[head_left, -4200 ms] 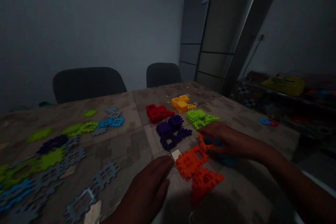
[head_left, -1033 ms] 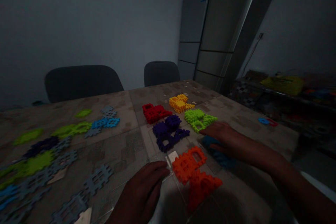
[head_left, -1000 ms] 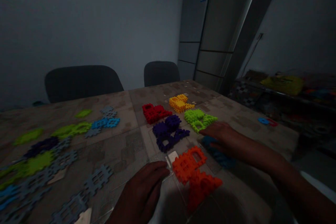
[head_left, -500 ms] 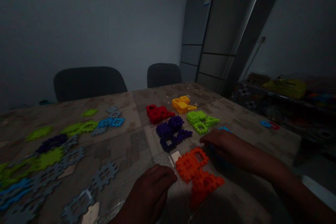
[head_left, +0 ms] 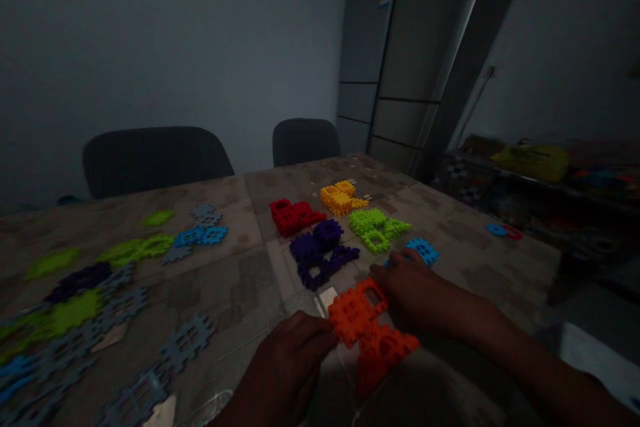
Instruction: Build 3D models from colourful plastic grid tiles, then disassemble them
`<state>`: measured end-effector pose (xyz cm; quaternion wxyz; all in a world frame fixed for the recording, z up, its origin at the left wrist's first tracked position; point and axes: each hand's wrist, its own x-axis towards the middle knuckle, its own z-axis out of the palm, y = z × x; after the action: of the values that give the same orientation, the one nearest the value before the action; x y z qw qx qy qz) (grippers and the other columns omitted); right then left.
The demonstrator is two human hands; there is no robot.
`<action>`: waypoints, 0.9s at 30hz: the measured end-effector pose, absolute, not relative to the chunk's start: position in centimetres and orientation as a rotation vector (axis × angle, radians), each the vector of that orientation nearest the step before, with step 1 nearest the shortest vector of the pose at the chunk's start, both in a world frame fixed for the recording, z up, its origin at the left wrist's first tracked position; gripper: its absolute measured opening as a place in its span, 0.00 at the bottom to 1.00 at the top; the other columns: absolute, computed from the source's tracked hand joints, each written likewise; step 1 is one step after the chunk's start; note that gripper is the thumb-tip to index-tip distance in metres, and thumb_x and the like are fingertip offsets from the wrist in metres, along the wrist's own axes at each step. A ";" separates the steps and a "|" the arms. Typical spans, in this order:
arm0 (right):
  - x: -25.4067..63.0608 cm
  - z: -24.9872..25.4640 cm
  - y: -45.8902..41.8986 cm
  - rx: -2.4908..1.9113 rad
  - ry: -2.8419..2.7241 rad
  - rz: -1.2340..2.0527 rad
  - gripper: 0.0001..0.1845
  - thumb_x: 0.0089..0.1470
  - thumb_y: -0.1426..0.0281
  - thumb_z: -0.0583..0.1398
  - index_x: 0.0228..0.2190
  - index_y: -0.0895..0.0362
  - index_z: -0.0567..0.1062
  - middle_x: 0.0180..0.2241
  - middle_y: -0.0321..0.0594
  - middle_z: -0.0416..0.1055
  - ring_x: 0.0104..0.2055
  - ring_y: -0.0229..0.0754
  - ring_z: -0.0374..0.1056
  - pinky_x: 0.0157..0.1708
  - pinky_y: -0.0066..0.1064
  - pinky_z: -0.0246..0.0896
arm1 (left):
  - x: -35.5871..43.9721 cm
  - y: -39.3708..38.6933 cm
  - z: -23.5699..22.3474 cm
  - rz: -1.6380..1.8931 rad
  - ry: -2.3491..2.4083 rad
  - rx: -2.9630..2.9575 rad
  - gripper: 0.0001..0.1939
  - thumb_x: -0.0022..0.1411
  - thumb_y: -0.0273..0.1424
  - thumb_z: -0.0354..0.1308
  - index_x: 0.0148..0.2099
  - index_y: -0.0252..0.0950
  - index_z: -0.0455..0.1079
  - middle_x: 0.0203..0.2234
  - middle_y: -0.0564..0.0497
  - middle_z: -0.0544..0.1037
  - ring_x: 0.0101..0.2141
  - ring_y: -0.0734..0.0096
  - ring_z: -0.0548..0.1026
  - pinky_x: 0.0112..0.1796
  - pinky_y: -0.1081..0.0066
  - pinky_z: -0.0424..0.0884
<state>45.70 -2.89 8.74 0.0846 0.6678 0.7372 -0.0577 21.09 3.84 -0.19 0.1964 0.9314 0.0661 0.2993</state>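
Lying on the near part of the table [head_left: 240, 280], covered in a brown-and-grey patchwork pattern, between both hands: a low heap of bright orange, tooth-edged, plastic-looking plates [head_left: 353, 312], some with window-like openings. Left hand [head_left: 293, 360] palm down with fingers bent, fingertips against or just beside the heap's left edge; impossible to tell whether pinching a plate or merely steadying. Right hand [head_left: 415, 290] curled over the heap's upper right corner, seemingly touching there; cannot tell whether gripping, with fingertips and thumb largely hidden. Could slide the upper orange plates out of line by pressing unevenly from both sides, or lift several at once by hooking interlocked teeth. Could also sweep aside the light blue, tooth-edged, plastic-looking pieces [head_left: 424, 251], just beyond and partly behind the right hand, by swinging knuckles or wrist outward. Less likely, for lack of contact: disturbing the dark purple, tooth-edged, plastic-looking cluster [head_left: 305, 247] or the lime green, tooth-edged, plastic-looking cluster [head_left: 367, 221] through reaching too far forward. Easy, too, to misjudge an edge in such dim light, especially in the shadow around the nearest orange plates.
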 end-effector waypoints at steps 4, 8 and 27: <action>45.6 8.8 -3.1 2.000 2.206 -0.181 0.20 0.50 0.83 0.57 0.46 0.61 0.74 0.36 0.52 0.75 0.43 0.55 0.68 0.48 0.49 0.55 | 21.2 3.7 -0.1 0.819 0.199 2.602 0.20 0.66 0.18 0.45 0.55 0.37 0.66 0.45 0.44 0.78 0.39 0.63 0.75 0.37 0.65 0.74; 45.3 9.2 -3.2 2.012 2.181 -0.231 0.22 0.49 0.83 0.58 0.47 0.60 0.74 0.36 0.52 0.75 0.43 0.55 0.67 0.47 0.48 0.56 | 21.4 3.5 0.2 0.869 0.217 2.634 0.20 0.65 0.17 0.45 0.53 0.37 0.68 0.42 0.44 0.79 0.37 0.63 0.75 0.34 0.67 0.74; 46.7 9.7 -3.5 2.087 2.527 -0.135 0.19 0.57 0.79 0.54 0.45 0.53 0.77 0.38 0.44 0.74 0.41 0.47 0.65 0.46 0.40 0.55 | 21.3 2.9 -0.4 0.988 0.317 2.732 0.18 0.61 0.15 0.45 0.43 0.36 0.71 0.38 0.46 0.80 0.35 0.65 0.76 0.33 0.68 0.73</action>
<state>46.71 -3.50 9.70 -0.0694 0.6347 0.7685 -0.0410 21.34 2.94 -0.39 0.1092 0.9292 0.1079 0.3361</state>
